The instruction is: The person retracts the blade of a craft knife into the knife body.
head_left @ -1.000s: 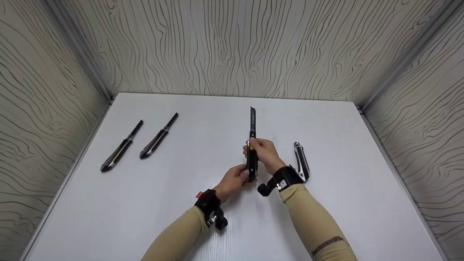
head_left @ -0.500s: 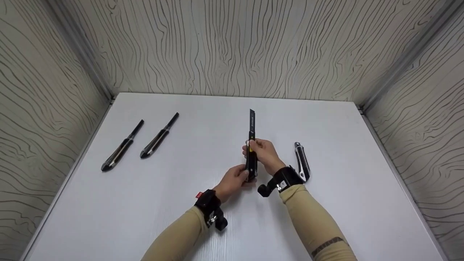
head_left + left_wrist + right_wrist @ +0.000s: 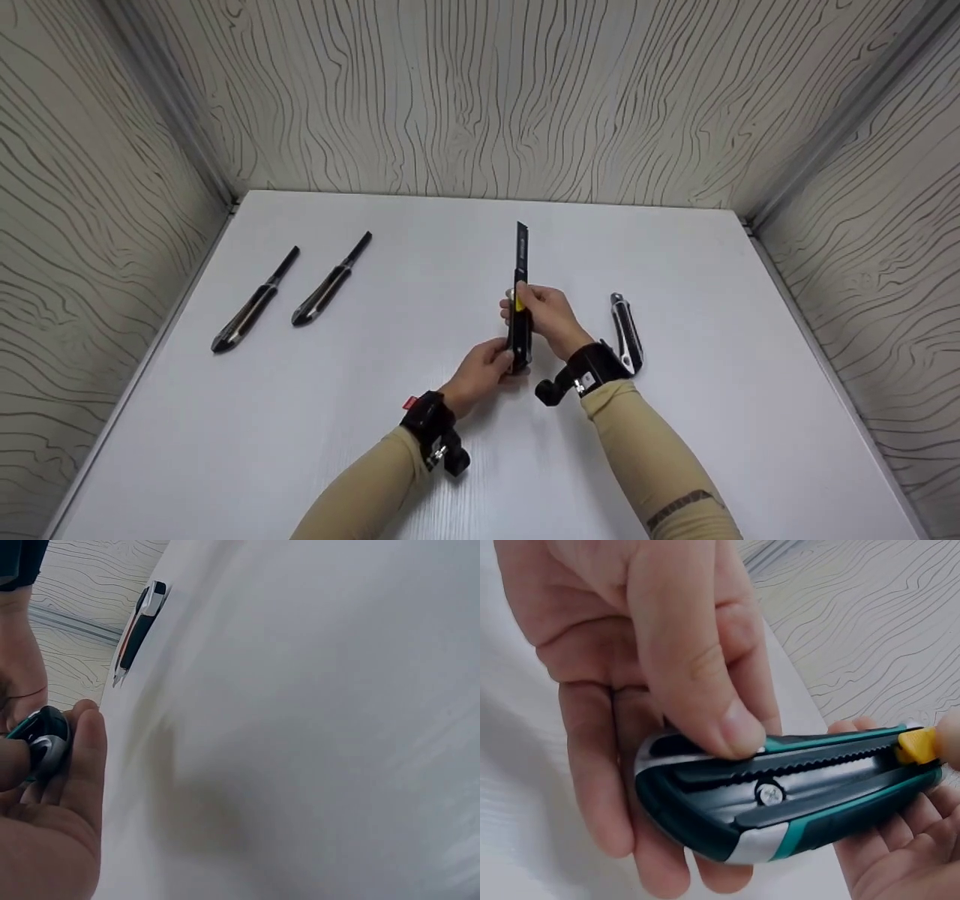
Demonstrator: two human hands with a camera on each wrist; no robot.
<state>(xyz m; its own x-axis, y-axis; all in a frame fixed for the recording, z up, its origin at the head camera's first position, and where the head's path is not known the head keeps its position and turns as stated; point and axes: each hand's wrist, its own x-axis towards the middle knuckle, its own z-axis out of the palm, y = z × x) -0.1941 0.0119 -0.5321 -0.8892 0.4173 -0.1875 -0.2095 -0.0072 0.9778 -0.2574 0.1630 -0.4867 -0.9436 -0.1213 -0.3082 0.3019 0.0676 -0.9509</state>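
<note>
A utility knife with a black, green and silver handle (image 3: 817,832) lies between the two hands, its long dark blade (image 3: 522,244) pointing away from the person. In the right wrist view the blade is out of frame, the yellow slider (image 3: 916,744) is cut by the right edge beneath a thumb, and fingers cover much of the handle's underside. The left wrist view shows only its rounded butt, half hidden.

The left hand (image 3: 480,375) grips the butt, thumb on top; the right hand (image 3: 553,315) is clasped round the handle further forward, thumb at the slider. The hands are just apart along the handle.

To the right, a black-and-silver utility knife (image 3: 626,334) lies close beside the black wrist band (image 3: 596,369); its blade is hard to make out. Well to the left, two dark-handled, silver-trimmed utility knives (image 3: 244,319) (image 3: 322,296) lie slanted, blades out. A broad stretch of smooth white table (image 3: 435,255) separates them from the hands. Beyond the blade tip runs the table's far edge, against a pale wall with dark wood-grain lines (image 3: 480,97).
</note>
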